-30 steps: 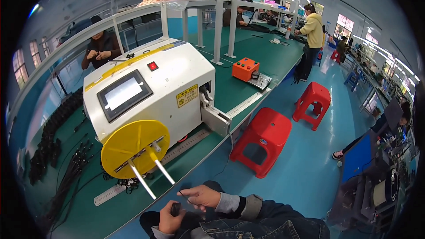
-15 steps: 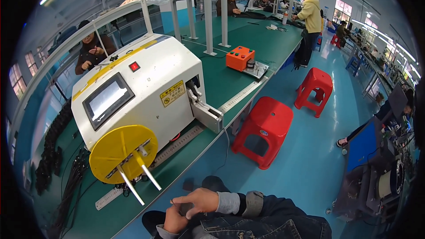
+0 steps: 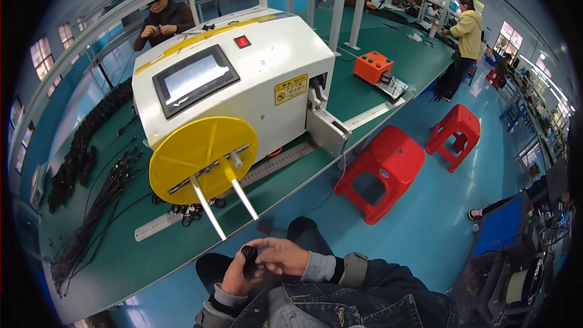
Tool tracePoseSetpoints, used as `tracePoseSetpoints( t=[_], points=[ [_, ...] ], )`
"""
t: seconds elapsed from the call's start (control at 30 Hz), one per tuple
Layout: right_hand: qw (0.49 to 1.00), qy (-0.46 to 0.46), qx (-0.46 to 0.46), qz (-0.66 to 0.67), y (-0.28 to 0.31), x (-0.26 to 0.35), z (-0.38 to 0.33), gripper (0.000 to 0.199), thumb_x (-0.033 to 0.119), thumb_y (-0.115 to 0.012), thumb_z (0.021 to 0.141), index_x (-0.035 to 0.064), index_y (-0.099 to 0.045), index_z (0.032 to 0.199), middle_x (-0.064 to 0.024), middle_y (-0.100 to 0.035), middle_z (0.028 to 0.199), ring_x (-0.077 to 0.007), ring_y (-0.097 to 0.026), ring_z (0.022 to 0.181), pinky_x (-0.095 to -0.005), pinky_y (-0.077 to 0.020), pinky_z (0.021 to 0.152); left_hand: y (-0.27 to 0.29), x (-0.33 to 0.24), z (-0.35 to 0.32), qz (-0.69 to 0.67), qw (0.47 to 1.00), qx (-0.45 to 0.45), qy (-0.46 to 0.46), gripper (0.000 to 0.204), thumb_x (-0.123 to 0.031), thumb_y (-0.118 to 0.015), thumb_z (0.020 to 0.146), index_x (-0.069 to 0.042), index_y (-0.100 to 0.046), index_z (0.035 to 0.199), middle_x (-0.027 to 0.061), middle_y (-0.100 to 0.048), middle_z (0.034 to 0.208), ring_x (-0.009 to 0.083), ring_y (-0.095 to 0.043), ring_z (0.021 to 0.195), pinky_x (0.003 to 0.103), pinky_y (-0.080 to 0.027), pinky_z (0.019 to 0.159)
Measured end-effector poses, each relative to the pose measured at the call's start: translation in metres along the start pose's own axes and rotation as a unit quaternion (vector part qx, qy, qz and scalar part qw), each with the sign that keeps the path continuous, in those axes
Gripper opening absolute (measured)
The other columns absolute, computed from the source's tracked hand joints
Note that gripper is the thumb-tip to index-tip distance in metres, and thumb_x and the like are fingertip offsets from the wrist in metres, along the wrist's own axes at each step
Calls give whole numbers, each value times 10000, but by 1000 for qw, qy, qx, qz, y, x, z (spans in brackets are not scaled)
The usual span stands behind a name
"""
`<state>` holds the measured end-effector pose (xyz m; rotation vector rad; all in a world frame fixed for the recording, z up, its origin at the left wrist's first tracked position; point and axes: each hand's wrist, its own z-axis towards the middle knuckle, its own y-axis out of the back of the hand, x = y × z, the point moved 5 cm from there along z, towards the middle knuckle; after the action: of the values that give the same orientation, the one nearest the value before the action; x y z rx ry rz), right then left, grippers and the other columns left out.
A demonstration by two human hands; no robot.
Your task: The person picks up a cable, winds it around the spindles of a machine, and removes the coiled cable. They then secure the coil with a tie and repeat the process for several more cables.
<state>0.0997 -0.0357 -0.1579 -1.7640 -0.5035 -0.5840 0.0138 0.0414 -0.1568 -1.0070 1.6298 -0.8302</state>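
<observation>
Above my lap, both hands are closed around a small black cable coil [image 3: 249,260]. My left hand [image 3: 235,277] grips it from the left, thumb upward along its side. My right hand [image 3: 283,256] pinches it from the right with bent fingers; part of the coil is hidden behind the fingers. Just beyond the hands stands a white winding machine [image 3: 267,79] with a screen [image 3: 195,80]. Its yellow disc [image 3: 182,140] bears two metal rods [image 3: 243,197] that point toward me.
Black cables [image 3: 100,212] lie loose on the green table [image 3: 127,273] at the left. A steel ruler [image 3: 159,225] runs beneath the disc. An orange control box [image 3: 373,67] sits farther back. Red stools [image 3: 395,152] stand on the right. Across the table sits another person [image 3: 164,21].
The view has swung, so the machine appears farther right and higher. My hands have turned and the black coil now shows between them.
</observation>
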Motion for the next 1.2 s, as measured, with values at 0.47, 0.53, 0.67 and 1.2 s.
tracePoseSetpoints(
  t=[0.47, 0.53, 0.67, 1.2],
  points=[
    [983, 29, -157, -94, 23, 60, 14, 154, 187, -480, 867, 53, -529, 810, 4, -493, 623, -55, -419, 455, -175, -316, 395, -9, -14, 8, -106, 993, 57, -1, 660, -201, -528, 726, 87, -308, 1277, 192, -504, 1094, 239, -493, 850, 277, -480, 636],
    [978, -6, -136, -159, 14, 49, 25, 196, 226, -457, 883, 58, -529, 810, 3, -492, 618, -51, -413, 449, -177, -301, 385, -2, -12, -2, -108, 992, 65, -16, 666, -204, -512, 713, 107, -311, 1266, 211, -494, 1106, 236, -476, 845, 268, -447, 585],
    [932, -25, -79, -354, -11, 48, 45, 305, 314, -407, 911, 59, -531, 797, -20, -496, 591, -79, -414, 426, -214, -292, 365, 2, -19, -14, -80, 994, 67, -15, 632, -175, -532, 699, 101, -354, 1239, 213, -497, 1117, 217, -471, 826, 254, -398, 536],
    [603, 145, 19, -784, -31, -36, 63, 367, 372, -534, 827, 10, -534, 766, -184, -559, 559, -329, -570, 516, -416, -445, 464, 76, 7, -19, 632, 714, -245, -176, 138, -161, -598, 738, -26, -576, 732, 58, -577, 624, 222, -532, 510, 327, -432, 469]
  ],
)
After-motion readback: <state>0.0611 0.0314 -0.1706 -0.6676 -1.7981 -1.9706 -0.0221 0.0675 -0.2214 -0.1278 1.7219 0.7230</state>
